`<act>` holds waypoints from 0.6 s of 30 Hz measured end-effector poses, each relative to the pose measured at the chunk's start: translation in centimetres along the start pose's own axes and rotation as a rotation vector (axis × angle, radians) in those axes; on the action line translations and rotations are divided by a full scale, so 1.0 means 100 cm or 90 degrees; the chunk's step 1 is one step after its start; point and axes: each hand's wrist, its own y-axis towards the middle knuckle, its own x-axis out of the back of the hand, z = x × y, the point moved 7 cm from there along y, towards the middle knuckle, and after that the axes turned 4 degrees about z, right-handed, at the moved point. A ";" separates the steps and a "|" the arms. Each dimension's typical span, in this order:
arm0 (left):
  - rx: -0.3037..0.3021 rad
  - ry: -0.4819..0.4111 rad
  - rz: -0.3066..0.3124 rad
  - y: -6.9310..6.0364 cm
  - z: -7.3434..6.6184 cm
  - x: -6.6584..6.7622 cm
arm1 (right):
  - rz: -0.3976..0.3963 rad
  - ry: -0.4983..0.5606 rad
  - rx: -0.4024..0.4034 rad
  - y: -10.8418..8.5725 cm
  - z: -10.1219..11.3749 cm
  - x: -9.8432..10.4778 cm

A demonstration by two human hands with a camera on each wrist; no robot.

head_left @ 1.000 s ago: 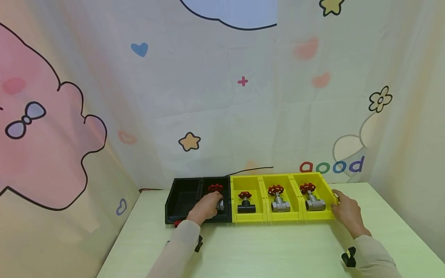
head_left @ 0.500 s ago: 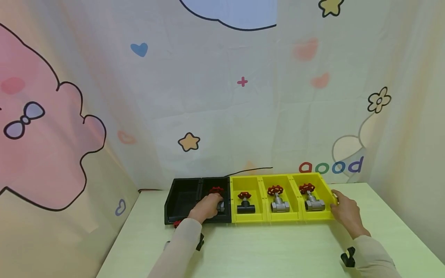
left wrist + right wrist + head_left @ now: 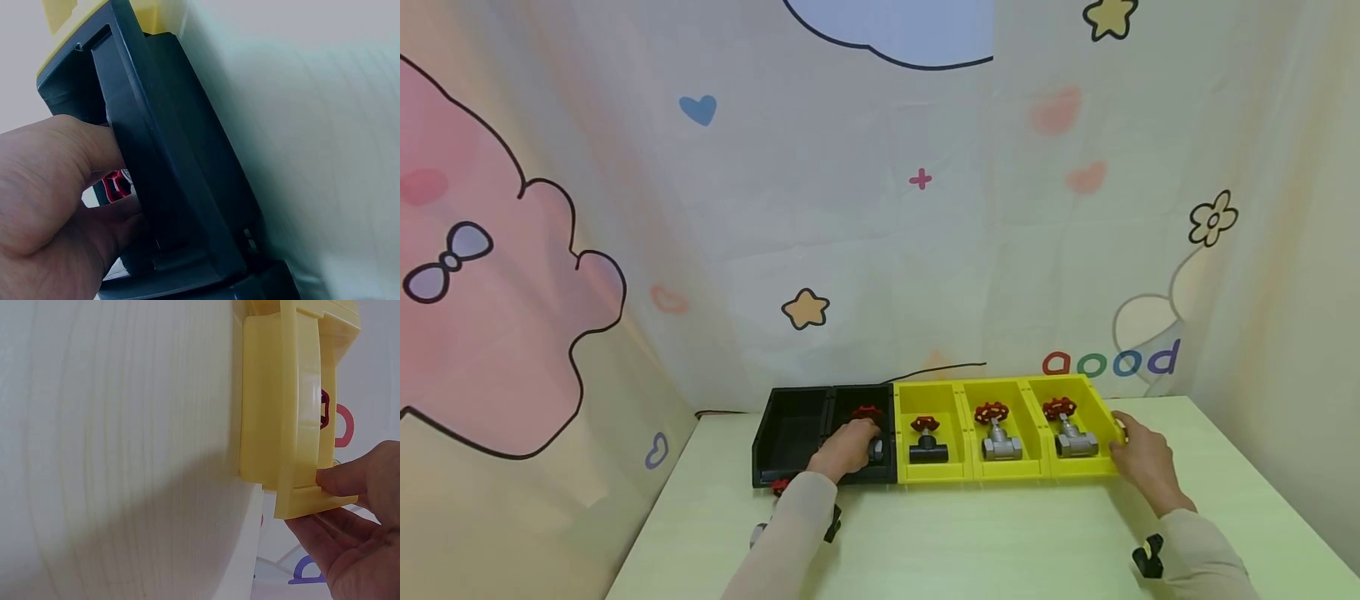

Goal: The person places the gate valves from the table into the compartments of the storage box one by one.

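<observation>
My left hand (image 3: pixel 844 450) reaches into the right-hand black bin (image 3: pixel 895 475), gripping a metal valve (image 3: pixel 876 452) that has a red handwheel (image 3: pixel 867 412). In the left wrist view the fingers and thumb go behind the bin's front wall (image 3: pixel 169 156), and only part of the red wheel (image 3: pixel 115 186) shows between them. My right hand (image 3: pixel 1147 460) holds the outer wall of the rightmost yellow bin (image 3: pixel 1105 417); the right wrist view shows the thumb (image 3: pixel 344 478) inside and fingers below the bin's edge.
Yellow bins hold a black-bodied valve (image 3: pixel 928 452) and two silver valves, one in the middle (image 3: pixel 1002 448) and one at right (image 3: pixel 1077 443). The left black bin (image 3: pixel 796 425) adjoins. Another valve (image 3: pixel 757 533) lies on the table, partly behind my left forearm.
The valve in my left hand has settled slightly lower in the black bin. My right hand keeps its hold on the yellow bin. The head view has shifted a little.
</observation>
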 end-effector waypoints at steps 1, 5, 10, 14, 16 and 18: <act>0.000 0.000 0.001 0.000 0.000 0.000 | 0.001 0.000 -0.002 0.000 0.000 0.000; 0.002 0.000 0.002 0.001 0.001 -0.001 | 0.002 0.003 -0.008 0.001 -0.001 -0.001; 0.004 -0.001 0.004 0.004 0.003 -0.003 | 0.001 0.000 -0.006 0.001 0.000 -0.001; 0.009 -0.002 0.015 0.004 0.003 -0.003 | 0.005 0.003 -0.011 0.001 0.000 0.000; 0.010 0.000 0.018 0.003 0.003 -0.002 | 0.007 0.007 -0.012 0.000 0.000 0.000; 0.015 0.001 0.019 0.002 0.003 -0.001 | 0.005 0.007 -0.011 0.000 0.000 -0.001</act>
